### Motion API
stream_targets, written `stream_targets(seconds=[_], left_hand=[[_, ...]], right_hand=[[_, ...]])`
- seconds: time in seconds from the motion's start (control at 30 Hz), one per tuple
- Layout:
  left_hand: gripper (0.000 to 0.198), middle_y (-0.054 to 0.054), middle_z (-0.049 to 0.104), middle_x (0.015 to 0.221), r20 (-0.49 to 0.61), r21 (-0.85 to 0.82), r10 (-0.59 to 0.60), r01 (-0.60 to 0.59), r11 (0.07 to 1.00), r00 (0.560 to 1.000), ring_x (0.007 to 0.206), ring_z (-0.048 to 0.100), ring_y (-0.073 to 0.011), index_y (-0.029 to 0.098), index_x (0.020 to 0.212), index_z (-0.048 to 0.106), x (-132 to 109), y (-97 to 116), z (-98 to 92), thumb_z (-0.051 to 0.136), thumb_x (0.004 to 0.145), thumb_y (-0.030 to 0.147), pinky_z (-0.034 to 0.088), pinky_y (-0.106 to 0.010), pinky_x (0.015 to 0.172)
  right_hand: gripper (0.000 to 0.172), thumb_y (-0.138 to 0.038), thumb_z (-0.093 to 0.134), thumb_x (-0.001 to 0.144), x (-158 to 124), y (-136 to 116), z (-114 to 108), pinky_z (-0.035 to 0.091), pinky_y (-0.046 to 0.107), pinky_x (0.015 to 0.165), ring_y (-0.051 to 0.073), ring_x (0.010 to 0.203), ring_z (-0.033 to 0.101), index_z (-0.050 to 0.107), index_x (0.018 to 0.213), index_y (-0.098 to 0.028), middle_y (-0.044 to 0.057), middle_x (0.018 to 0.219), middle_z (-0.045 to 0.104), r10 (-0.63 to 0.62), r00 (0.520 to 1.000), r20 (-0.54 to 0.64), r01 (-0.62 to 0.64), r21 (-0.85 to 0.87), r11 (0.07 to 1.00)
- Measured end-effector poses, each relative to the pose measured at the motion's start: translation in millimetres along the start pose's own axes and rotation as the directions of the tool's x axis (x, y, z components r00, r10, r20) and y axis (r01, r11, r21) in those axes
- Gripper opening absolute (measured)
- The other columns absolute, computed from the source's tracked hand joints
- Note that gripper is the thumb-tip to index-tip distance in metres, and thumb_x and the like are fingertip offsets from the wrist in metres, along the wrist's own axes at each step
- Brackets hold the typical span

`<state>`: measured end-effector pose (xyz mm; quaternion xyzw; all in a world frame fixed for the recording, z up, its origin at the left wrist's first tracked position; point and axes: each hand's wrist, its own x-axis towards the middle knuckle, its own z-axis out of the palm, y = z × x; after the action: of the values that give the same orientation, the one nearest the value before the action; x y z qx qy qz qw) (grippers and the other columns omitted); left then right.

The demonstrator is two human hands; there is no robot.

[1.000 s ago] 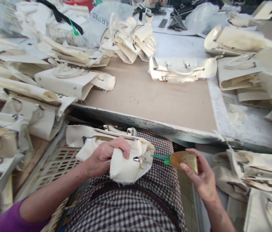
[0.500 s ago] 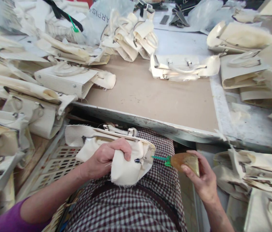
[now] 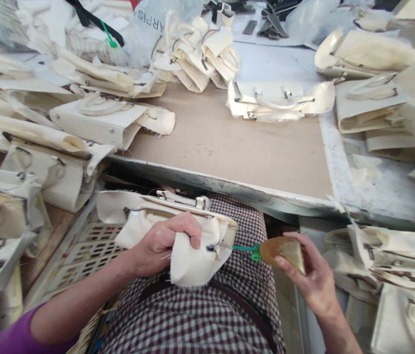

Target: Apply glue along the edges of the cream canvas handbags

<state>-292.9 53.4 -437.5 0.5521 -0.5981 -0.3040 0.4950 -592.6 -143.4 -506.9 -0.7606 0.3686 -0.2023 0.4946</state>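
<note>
On my lap lies a cream handbag [image 3: 192, 258], unfinished, with frayed fabric edges and a zip end showing. My left hand [image 3: 166, 241] is closed on its folded fabric, thumb and fingers pinching near the zip. In my right hand [image 3: 308, 268] is an amber glue bottle [image 3: 279, 250] with a long green nozzle, held tilted sideways. The nozzle points left, its tip at or very close to the bag's right end; whether it touches I cannot tell. My left palm and part of the bag under it are hidden.
A worktable [image 3: 229, 147] stands ahead, its edge just beyond my lap. One cream bag [image 3: 281, 101] lies on it, with piles of similar bags [image 3: 89, 118] to the left and others [image 3: 406, 260] at right. A plastic crate [image 3: 85, 246] is left of my lap.
Both hands stay almost in place. The glue bottle's nozzle has dipped slightly, and the view has shifted a little. My grip on the bag is the same.
</note>
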Motion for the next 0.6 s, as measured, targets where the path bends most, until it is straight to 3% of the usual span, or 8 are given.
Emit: stream_targets(seconds=[0.17,0.4,0.6], left_hand=[[0.019,-0.006,0.065,0.083,-0.024,-0.001,-0.039,0.039,0.999,0.999,0.083,0.059,-0.0161,0.015,0.084,0.065,-4,1,1.6,0.061,0.098,0.026,0.048,-0.026,0.077],[0.022,-0.006,0.065,0.081,-0.018,0.035,0.009,-0.008,0.999,1.0,0.083,0.059,-0.0164,0.015,0.084,0.065,-7,8,4.9,0.059,0.1,0.029,0.049,-0.024,0.075],[0.022,-0.007,0.066,0.083,-0.01,0.003,-0.007,0.007,1.0,1.0,0.084,0.058,-0.0166,0.015,0.088,0.066,-13,9,10.5,0.056,0.101,0.029,0.048,-0.025,0.077]], right_hand=[[0.048,-0.046,0.083,0.076,0,-2,8,0.053,0.03,0.078,0.022,0.092,0.064,0.065,0.115,-0.026,0.005,0.108,0.067,0.093,0.982,-0.162,-0.076,0.106,0.991],[0.059,-0.057,0.081,0.071,-9,-13,15,0.049,0.025,0.047,0.018,0.063,0.059,0.065,0.114,-0.02,0.005,0.091,0.068,0.345,0.933,-0.106,-0.327,0.157,0.932],[0.063,-0.064,0.079,0.069,-22,-18,17,0.05,0.025,0.046,0.019,0.062,0.059,0.066,0.109,-0.018,0.006,0.084,0.068,0.455,0.874,-0.173,-0.432,0.154,0.888]])
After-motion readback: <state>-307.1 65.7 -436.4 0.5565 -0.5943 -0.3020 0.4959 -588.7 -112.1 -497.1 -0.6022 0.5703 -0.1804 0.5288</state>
